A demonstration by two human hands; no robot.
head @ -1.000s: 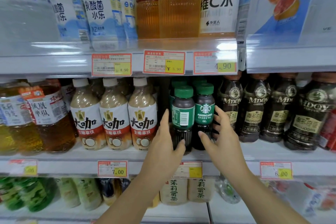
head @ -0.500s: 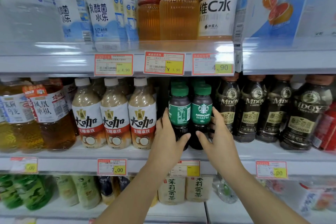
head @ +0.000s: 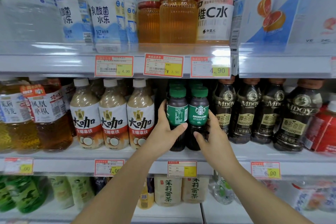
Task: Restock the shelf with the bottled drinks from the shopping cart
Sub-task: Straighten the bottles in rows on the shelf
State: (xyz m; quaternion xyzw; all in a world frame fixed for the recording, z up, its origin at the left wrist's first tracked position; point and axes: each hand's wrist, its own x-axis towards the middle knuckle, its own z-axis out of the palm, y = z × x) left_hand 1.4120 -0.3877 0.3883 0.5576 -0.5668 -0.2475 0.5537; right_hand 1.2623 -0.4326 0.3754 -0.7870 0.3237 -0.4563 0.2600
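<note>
Two small dark coffee bottles with green caps and green labels stand side by side at the front of the middle shelf (head: 241,152). My left hand (head: 164,132) grips the left bottle (head: 177,112), thumb across its front and fingers round its left side. My right hand (head: 211,136) holds the right bottle (head: 198,112), the one marked Americano, thumb on its lower front and fingers at its right side. More green-capped bottles stand behind them. The shopping cart is out of view.
Milky coffee bottles with white caps (head: 112,116) stand just left of my hands, dark coffee bottles with brown caps (head: 249,112) just right. Tea bottles (head: 45,114) fill the far left. The upper shelf (head: 72,63) with price tags hangs close above. A lower shelf holds pouches and bottles.
Both hands have closed in on the two green-capped bottles, which sit a little further back on the shelf. The left bottle has turned, its label now showing text instead of a barcode.
</note>
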